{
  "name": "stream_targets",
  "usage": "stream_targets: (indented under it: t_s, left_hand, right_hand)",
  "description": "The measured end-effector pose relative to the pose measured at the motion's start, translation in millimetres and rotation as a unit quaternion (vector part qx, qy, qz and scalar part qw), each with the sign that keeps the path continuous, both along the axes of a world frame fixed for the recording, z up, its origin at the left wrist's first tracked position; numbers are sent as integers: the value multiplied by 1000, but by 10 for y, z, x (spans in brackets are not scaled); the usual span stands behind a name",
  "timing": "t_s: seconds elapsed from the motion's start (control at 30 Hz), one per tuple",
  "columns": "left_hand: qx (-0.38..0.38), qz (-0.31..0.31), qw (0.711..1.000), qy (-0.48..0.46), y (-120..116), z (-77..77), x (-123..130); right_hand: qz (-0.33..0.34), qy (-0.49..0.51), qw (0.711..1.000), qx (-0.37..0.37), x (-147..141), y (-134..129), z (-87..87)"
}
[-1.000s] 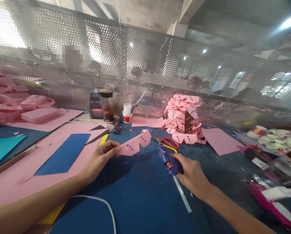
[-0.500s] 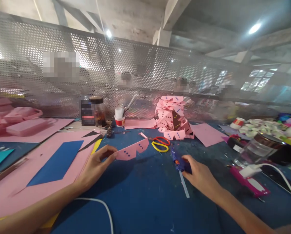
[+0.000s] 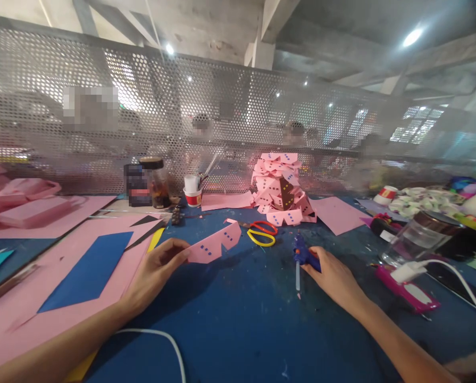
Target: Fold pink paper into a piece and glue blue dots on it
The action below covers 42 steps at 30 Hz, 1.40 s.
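Note:
Between the thumb and fingers of my left hand (image 3: 158, 272) is one end of a pink paper strip (image 3: 210, 247), notched along its lower edge and marked with blue dots. It is held above the blue table. My right hand (image 3: 336, 276) is wrapped round the handle of a blue hot glue gun (image 3: 305, 255), with a clear glue stick (image 3: 298, 276) poking out toward me. Beyond the strip lie scissors (image 3: 261, 237) with red and yellow handles. Farther back rises a stack of similar dotted pink pieces (image 3: 270, 186).
At left, a blue paper piece (image 3: 86, 271) lies on large pink sheets (image 3: 18, 314). A jar (image 3: 158, 183) and a paper cup (image 3: 193, 197) stand at the back. On the right are a clear container (image 3: 415, 239) and a magenta power strip (image 3: 407, 290). A white cable (image 3: 169, 340) crosses the front.
My right hand has moved slightly right with the glue gun and turned it, so the glue stick points more straight toward me. My left hand still holds the paper strip in nearly the same place.

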<state>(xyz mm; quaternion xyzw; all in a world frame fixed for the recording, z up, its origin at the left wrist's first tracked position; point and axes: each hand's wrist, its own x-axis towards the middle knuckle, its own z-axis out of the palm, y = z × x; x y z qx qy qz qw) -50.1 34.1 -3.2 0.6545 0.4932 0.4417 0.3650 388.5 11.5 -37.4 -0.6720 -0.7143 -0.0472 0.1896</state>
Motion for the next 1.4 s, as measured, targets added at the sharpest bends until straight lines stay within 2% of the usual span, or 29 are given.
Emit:
stream_targets:
  t_s: [0.3, 0.47, 0.6, 0.77, 0.87, 1.0, 1.17, 1.27, 1.4]
  left_hand:
    - [-2, 3, 1000, 15, 13, -18, -6]
    - [-2, 4, 1000, 20, 3, -3, 6]
    - [2, -5, 1000, 15, -10, 36, 20]
    - [10, -40, 999, 5, -63, 88, 39]
    - [6, -50, 999, 4, -111, 133, 48]
    - [4, -56, 998, -4, -148, 183, 47]
    - [-5, -57, 998, -17, -133, 165, 49]
    - [-10, -41, 999, -28, -132, 174, 66]
    - [1, 18, 996, -91, -104, 192, 88]
  right_hand:
    - [35, 1, 999, -28, 24, -41, 61]
    - [31, -54, 997, 47, 14, -111, 154]
    - [79, -17, 993, 89, -193, -182, 475]
    - [232, 79, 968, 61, -752, -156, 1021]
    - [301, 84, 949, 41, -1098, -57, 1162]
    - [335, 75, 939, 38, -1368, 124, 1072]
    - [319, 105, 941, 42, -1428, 271, 906]
    - [319, 131, 938, 35, -1414, 289, 900]
    - [294, 182, 938, 31, -1376, 288, 968]
